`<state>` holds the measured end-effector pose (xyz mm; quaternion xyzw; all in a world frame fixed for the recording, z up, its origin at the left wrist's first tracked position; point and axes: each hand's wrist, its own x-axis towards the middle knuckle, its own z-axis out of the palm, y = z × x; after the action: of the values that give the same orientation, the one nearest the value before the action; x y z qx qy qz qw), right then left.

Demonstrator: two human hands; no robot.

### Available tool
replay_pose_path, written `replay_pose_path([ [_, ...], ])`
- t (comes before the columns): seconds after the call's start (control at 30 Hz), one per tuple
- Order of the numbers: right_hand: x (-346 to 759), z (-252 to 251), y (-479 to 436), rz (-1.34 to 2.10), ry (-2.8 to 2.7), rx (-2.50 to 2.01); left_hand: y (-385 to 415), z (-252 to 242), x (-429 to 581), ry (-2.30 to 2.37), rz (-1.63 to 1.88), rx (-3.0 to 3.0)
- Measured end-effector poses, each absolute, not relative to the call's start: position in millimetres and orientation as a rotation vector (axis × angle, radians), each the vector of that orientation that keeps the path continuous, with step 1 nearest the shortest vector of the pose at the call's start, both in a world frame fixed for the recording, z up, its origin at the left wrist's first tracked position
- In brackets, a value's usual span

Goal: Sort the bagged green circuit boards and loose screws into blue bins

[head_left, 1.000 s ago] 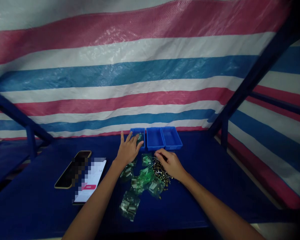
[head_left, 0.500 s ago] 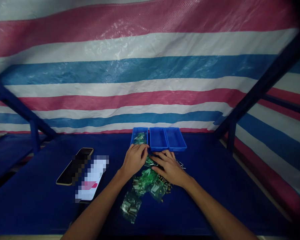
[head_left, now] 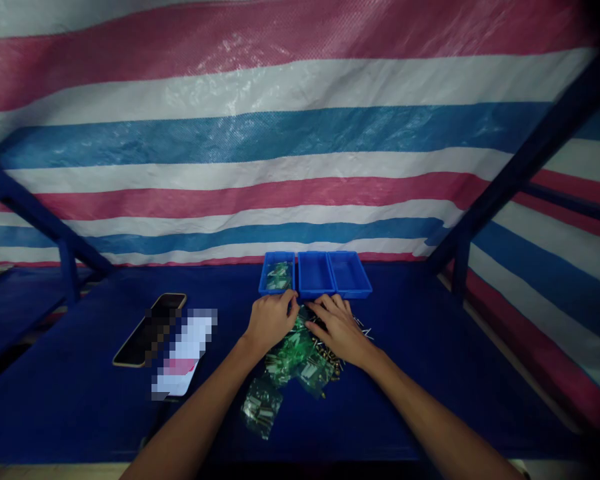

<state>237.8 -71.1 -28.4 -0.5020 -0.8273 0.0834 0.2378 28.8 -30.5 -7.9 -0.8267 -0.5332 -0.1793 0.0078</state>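
Note:
My left hand (head_left: 271, 321) is at the left side of a pile of small clear and green plastic bags (head_left: 293, 350). Its fingers are curled, with thumb and forefinger together; whatever they pinch is hidden. Over the right side of the pile lies my right hand (head_left: 339, 328), palm down with its fingers apart. Loose brass-coloured pieces (head_left: 330, 357) show beneath it, and thin silvery pins (head_left: 364, 327) stick out to its right. One clear bag of metal parts (head_left: 261, 408) lies nearer to me, apart from the pile.
Beyond my hands stand a blue bin holding small bags (head_left: 263, 275) and two joined blue bins (head_left: 335, 293) with nothing visible inside. To the left lie a dark phone (head_left: 165, 308) and a lit phone (head_left: 193, 340). Blue frame bars (head_left: 463, 267) flank the blue table (head_left: 405, 420).
My right hand has shifted slightly over the pile, uncovering more of the green bags and brass-coloured pieces. My left hand stays almost where it was, fingers still curled.

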Motion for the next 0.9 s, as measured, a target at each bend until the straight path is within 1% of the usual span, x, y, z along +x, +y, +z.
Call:
replay_pose_path([
  [0.27,236.1,-27.8,-70.4,0.190,-2.274,-1.424,-36.2,-1.7,29.5,-1.745,-0.254,-2.610],
  [0.57,235.8,-26.0,-68.9,0.211,-2.247,-1.409,-35.6,-8.6,32.9,-1.822,-0.237,-2.663],
  [0.73,236.2,-25.6,-68.8,0.253,-2.193,-1.373,-36.9,-9.4,35.0,-1.794,-0.394,-2.686],
  [0.9,237.6,-22.8,-66.4,0.404,-2.001,-1.273,-40.0,-11.2,35.5,-1.631,-0.813,-2.689],
])
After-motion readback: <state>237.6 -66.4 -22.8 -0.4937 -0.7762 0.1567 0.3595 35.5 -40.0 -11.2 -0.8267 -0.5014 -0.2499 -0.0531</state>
